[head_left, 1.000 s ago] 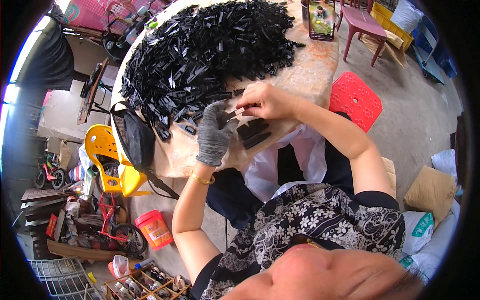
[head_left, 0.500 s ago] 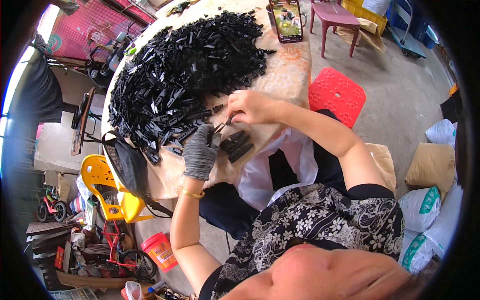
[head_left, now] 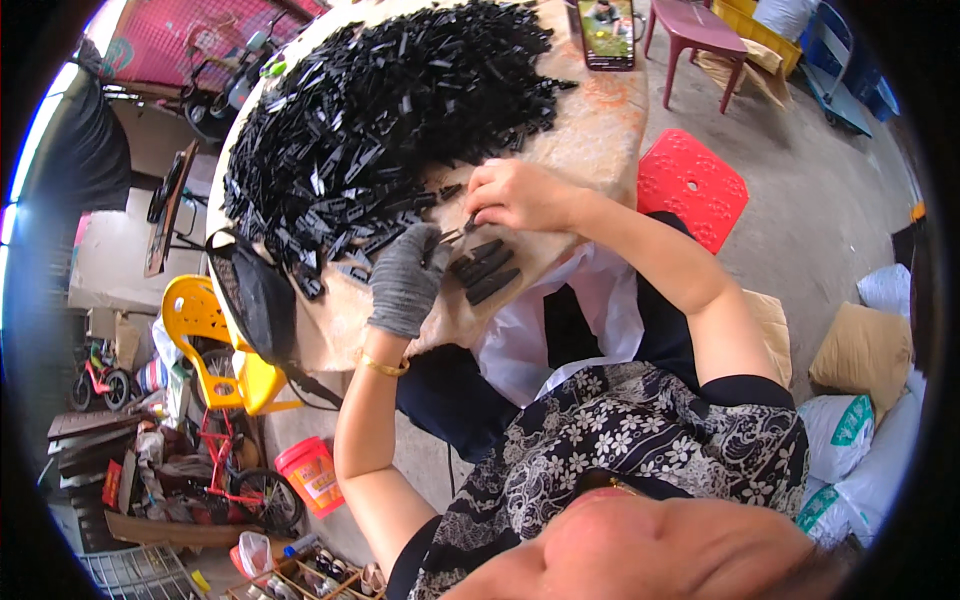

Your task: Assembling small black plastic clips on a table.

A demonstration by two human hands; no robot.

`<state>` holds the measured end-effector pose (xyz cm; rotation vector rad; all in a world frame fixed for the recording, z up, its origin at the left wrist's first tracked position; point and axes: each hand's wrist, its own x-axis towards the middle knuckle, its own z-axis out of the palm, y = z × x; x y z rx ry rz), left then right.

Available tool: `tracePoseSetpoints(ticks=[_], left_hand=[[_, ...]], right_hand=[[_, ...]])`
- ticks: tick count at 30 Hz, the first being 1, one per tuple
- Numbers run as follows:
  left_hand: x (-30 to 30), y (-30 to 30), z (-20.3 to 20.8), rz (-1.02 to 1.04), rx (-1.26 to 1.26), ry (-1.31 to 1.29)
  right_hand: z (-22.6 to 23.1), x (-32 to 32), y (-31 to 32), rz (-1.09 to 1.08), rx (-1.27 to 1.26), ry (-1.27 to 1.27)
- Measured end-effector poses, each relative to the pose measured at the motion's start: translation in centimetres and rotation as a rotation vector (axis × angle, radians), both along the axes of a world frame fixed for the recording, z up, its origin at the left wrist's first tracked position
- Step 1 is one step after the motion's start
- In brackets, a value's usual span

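My left hand point(head_left: 405, 285), in a grey knitted glove, is closed on a thin dark piece that sticks out toward the right hand; its exact kind is too small to make out. Bare, my right hand point(head_left: 522, 196) pinches a small black piece point(head_left: 471, 223) just above the table's near edge. The fingertips of both hands are close together but apart. Beside them several black, clip-like plastic pieces point(head_left: 486, 272) lie in a neat row on the cloth-covered table point(head_left: 600, 130). Beyond the hands spreads a large heap of loose black plastic pieces point(head_left: 380, 120).
A phone point(head_left: 607, 35) stands at the table's far right. A black mesh bag point(head_left: 255, 300) hangs at its left edge, by a yellow chair point(head_left: 200, 335). Right of the table are a red stool point(head_left: 692, 190) and a maroon stool point(head_left: 695, 40). Sacks point(head_left: 838, 435) lie farther right.
The view has shifted slightly, so the table and heap sit a little higher and to the right. Both hands stay close together over the same spot, with only small finger movement.
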<state>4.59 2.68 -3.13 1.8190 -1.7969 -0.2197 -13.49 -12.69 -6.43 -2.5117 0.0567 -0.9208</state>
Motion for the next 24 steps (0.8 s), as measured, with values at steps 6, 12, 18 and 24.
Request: tracePoseSetpoints(ticks=[6,12,18,24], left_hand=[[-0.5,-0.1,0.5,0.011,0.027,0.023],[-0.7,-0.4,0.4,-0.009,0.024,-0.049],[-0.9,-0.7,1.1,-0.05,0.019,-0.264],[-2.7,-3.0,3.7,-0.096,0.252,-0.522]], right_hand=[[0.1,0.0,0.1,-0.007,0.034,0.005],[0.3,0.0,0.2,0.005,0.027,-0.009],[0.5,0.0,0.5,0.023,0.025,0.001],[0.1,0.2,0.5,-0.013,-0.063,0.034]])
